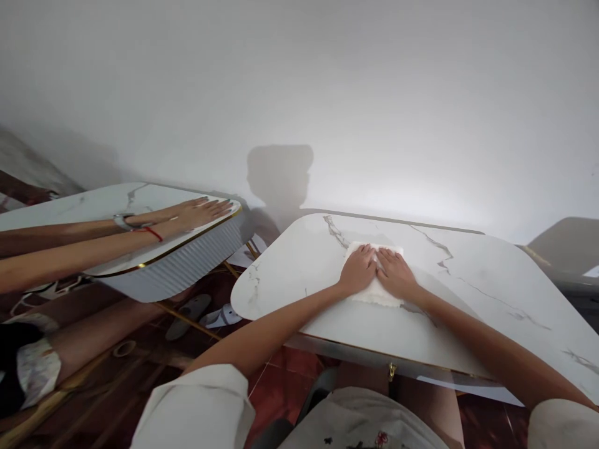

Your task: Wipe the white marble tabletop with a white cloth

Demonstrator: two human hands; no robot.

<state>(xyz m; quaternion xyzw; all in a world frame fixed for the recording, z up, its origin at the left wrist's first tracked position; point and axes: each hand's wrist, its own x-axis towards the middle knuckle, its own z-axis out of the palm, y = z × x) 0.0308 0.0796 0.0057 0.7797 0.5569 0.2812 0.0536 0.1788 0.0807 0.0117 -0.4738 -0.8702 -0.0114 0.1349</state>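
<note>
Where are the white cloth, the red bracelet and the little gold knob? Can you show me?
White cloth (377,292): head view, on its bare lower part.
Red bracelet (153,232): head view, on its thin band.
Gold knob (392,372): head view, on its middle.

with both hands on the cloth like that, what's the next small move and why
Probably slide the cloth a little sideways under both palms: the left hand and right hand lie side by side on it, fingers pointing away from the body, and the table extends past it on either side.
</note>
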